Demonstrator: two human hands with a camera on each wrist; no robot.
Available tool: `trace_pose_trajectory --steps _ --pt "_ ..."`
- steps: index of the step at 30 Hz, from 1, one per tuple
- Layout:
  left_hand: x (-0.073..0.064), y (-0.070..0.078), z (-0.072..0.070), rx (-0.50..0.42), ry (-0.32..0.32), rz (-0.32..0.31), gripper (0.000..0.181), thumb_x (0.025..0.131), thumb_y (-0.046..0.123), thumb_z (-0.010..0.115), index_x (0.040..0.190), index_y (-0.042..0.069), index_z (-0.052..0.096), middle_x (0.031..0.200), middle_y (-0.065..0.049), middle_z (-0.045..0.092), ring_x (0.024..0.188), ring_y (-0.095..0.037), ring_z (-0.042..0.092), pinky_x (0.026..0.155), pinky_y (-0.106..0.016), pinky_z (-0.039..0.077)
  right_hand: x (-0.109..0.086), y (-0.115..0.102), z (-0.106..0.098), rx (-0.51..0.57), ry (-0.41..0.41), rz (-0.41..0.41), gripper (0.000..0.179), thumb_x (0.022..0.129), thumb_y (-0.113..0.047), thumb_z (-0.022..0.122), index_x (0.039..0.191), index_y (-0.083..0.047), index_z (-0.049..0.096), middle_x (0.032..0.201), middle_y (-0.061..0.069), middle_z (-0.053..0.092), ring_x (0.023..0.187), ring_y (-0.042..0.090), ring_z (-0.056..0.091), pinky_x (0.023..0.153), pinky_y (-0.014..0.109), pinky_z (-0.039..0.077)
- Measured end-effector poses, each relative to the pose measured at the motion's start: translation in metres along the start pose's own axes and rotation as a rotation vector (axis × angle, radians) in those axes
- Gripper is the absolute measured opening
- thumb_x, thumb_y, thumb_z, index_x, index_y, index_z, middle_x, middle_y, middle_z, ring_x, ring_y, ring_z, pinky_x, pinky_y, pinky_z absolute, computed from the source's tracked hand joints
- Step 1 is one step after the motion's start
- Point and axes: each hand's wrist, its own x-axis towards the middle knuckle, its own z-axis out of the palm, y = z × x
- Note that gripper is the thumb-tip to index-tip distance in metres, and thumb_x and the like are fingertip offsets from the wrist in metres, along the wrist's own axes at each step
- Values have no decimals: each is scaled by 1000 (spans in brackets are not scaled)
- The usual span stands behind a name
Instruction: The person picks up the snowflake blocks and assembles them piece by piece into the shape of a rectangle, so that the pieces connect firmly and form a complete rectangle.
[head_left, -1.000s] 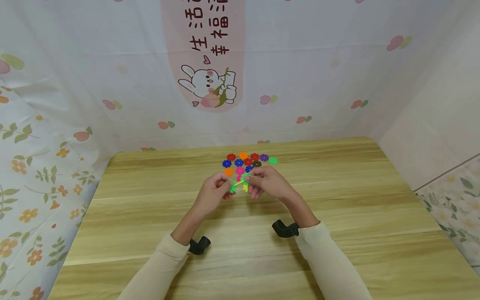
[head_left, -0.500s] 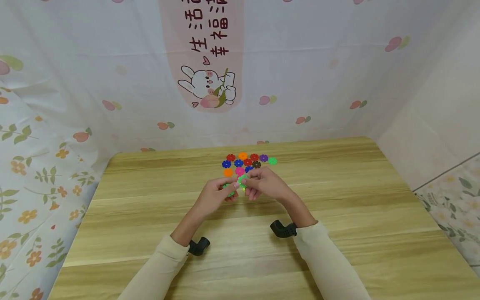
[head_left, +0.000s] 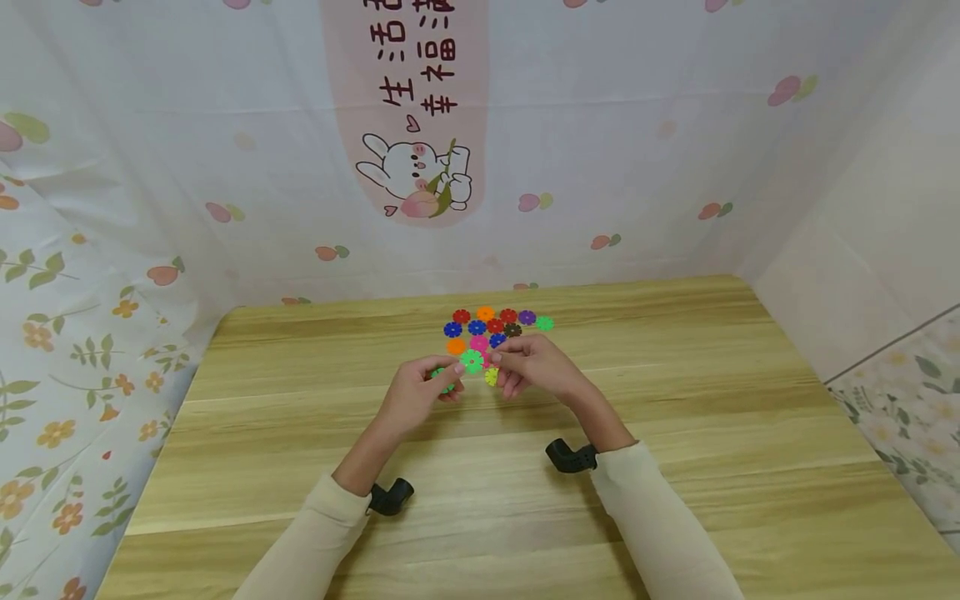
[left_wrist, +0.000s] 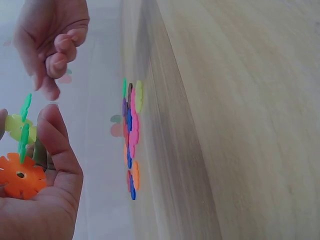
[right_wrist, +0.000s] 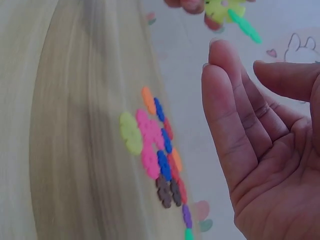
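Observation:
My left hand (head_left: 408, 393) grips a small chain of interlocking snowflake discs in the air. In the left wrist view it includes an orange disc (left_wrist: 22, 176) against the palm, a yellow disc (left_wrist: 16, 128) between thumb and fingers, and green discs seen edge-on. One green disc (head_left: 472, 361) sticks out past the left fingertips, facing up in the head view. My right hand (head_left: 542, 367) is a short way to the right, holding nothing. Its thumb and index finger stand apart in the right wrist view, the other fingers loosely bent.
Several loose discs lie flat on the wooden table (head_left: 480, 500) beyond the hands: red, blue, orange, pink, brown, a purple disc (head_left: 527, 317) and a green one at the right end. A yellow disc (head_left: 491, 377) lies nearest, between the hands. A patterned cloth (head_left: 600, 167) hangs behind the table.
One second ago both hands held the joined discs. The right fingers have since let go of the green disc, and my left hand has drawn the chain slightly left, uncovering the yellow disc on the table.

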Motion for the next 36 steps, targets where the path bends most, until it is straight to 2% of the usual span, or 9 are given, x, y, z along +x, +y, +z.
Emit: trace_pose_trajectory --steps 8,14,18,22,28,36 --pt "-1 -4 -3 4 -8 -16 33 97 26 62 116 -1 67 89 -22 68 84 -43 65 79 -43 59 6 13 -3 -30 34 78 31 99 -17 56 122 3 62 75 12 66 62 21 67 64 36 60" --pt "-1 -7 -5 11 -5 -19 30 97 26 61 113 1 68 86 -17 68 83 -42 66 80 -44 58 13 22 -4 -66 32 107 30 97 -15 58 124 -2 62 77 18 66 61 23 66 62 37 60" --pt "0 -8 -5 6 1 -30 33 98 29 60 112 0 68 85 -14 69 81 -37 67 77 -38 59 17 28 -4 -102 28 120 28 97 -15 60 122 -3 63 74 16 66 59 23 64 60 37 59" --pt "1 -9 -5 -50 3 -78 36 98 31 60 112 -1 68 85 -13 69 81 -34 68 74 -35 59 20 30 -4 -144 20 135 25 95 -12 61 118 -3 64 70 12 65 55 22 63 56 35 59" --pt "2 -10 -5 -142 -22 -135 42 99 32 57 116 -6 65 90 -15 71 88 -37 69 79 -40 59 23 32 -1 -217 25 150 23 93 -11 64 116 -5 65 68 12 64 51 22 63 53 35 58" --pt "3 -12 -5 -191 -43 -164 52 100 37 54 119 -11 61 96 -16 72 81 -22 72 79 -38 59 24 35 3 -318 49 186 30 89 -11 68 118 -7 63 66 9 63 49 20 62 51 32 57"
